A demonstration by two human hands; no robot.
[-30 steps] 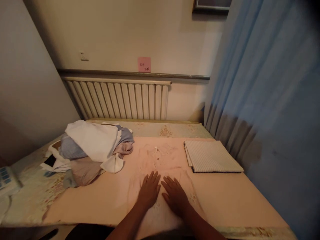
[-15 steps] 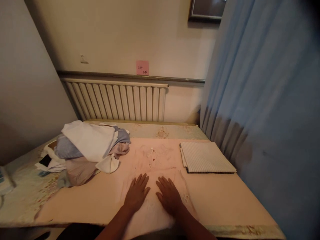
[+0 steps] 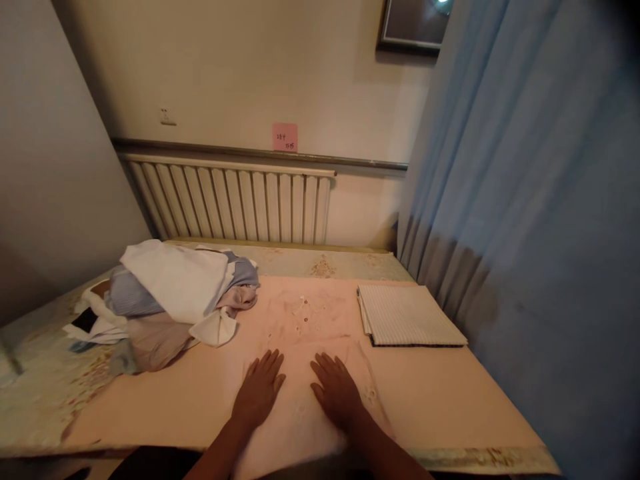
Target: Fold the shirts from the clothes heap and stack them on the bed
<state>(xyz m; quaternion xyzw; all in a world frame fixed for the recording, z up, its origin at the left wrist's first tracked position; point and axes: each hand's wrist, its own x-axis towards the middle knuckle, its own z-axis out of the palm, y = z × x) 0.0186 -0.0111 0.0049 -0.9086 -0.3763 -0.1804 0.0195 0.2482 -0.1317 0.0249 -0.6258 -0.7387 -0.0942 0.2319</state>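
Our left hand (image 3: 257, 390) had slid outward, widening the gap to our right hand (image 3: 337, 392) since 1 second earlier. Both lay palm down, fingers straightened and slightly spread, gripping nothing. Beneath them we had the pale pink cloth (image 3: 295, 413) flat on a peach sheet (image 3: 430, 393). Beyond our left lay 1 clothes heap (image 3: 173, 277); beyond our right, 1 folded striped cloth (image 3: 410, 315).

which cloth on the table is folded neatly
The cream striped cloth on the right: it lies squared off, while the clothes at left are heaped loosely and the pale pink cloth lies spread under the left hand and right hand.
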